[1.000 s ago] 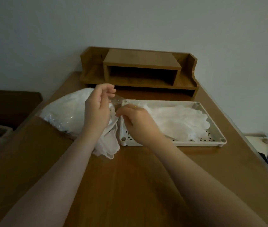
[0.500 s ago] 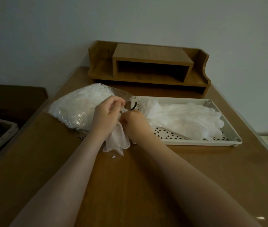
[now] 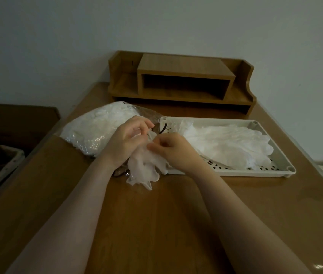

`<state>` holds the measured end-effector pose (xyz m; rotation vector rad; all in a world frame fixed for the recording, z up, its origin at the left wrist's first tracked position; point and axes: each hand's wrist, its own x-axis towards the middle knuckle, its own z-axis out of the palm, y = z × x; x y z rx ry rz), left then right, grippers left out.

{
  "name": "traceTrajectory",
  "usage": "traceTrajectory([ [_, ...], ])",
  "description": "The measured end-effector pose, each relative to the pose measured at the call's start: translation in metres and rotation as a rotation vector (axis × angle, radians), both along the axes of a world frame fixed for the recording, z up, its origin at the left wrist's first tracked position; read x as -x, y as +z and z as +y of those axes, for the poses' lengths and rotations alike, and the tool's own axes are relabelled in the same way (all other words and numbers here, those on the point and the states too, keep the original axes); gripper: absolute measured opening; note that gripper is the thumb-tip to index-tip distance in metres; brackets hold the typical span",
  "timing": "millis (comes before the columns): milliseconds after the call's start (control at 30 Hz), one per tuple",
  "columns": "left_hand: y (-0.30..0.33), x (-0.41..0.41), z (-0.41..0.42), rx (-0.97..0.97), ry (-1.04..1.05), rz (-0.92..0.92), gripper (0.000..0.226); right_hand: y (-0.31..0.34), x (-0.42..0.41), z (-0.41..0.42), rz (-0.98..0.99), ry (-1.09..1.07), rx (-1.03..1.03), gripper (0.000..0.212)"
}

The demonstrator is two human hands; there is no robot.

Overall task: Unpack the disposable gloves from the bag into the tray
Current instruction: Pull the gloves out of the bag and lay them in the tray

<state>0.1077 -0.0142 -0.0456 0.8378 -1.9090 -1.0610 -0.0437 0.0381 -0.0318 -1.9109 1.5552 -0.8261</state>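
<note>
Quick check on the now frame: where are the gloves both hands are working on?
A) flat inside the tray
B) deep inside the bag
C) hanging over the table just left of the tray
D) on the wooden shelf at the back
C: the left hand and right hand pinch a bunch of gloves that droops onto the table, outside the tray, right of the bag.
</note>
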Motion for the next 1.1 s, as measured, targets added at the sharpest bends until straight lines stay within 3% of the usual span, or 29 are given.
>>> traceTrajectory([
  [133,-0.002,0.000,0.000,0.169,-0.055,-0.301,0.018,0.000,0.009,0.001,-0.384,-0.219,-0.136,0.027],
  [300,-0.013,0.000,-0.005,0.492,0.125,-0.596,0.020,0.008,0.019,0.001,-0.902,-0.344,-0.158,0.026],
  [467,-0.013,0.002,-0.006,0.361,0.415,-1.001,0.028,0.027,0.041,0.010,-1.343,-0.371,-0.162,0.017],
  [533,-0.012,0.007,-0.005,0.340,0.450,-1.099,0.030,0.032,0.050,0.014,-1.332,-0.353,-0.125,0.016],
  [600,-0.007,0.016,-0.001,0.379,0.454,-1.040,0.027,0.035,0.059,0.017,-1.180,-0.344,-0.068,0.017],
  [733,0.022,0.042,0.025,0.684,0.445,-0.397,0.028,0.049,0.073,0.028,-1.250,-0.185,-0.192,0.025],
  [800,0.045,0.062,0.049,0.561,0.225,-0.203,0.027,0.055,0.078,0.032,-1.220,-0.109,-0.240,0.029],
  [867,0.058,0.079,0.066,0.361,0.017,-0.176,0.033,0.059,0.082,0.034,-1.155,-0.138,-0.200,0.038],
  [933,0.066,0.092,0.075,0.264,-0.047,-0.162,0.063,0.067,0.090,0.037,-1.138,-0.182,-0.109,0.044],
  [1033,0.080,0.102,0.074,0.203,-0.007,-0.087,0.092,0.081,0.101,0.045,-1.010,-0.212,0.002,0.024],
  [1100,0.089,0.111,0.072,0.199,0.014,-0.077,0.087,0.087,0.106,0.050,-0.853,-0.331,0.081,0.020],
])
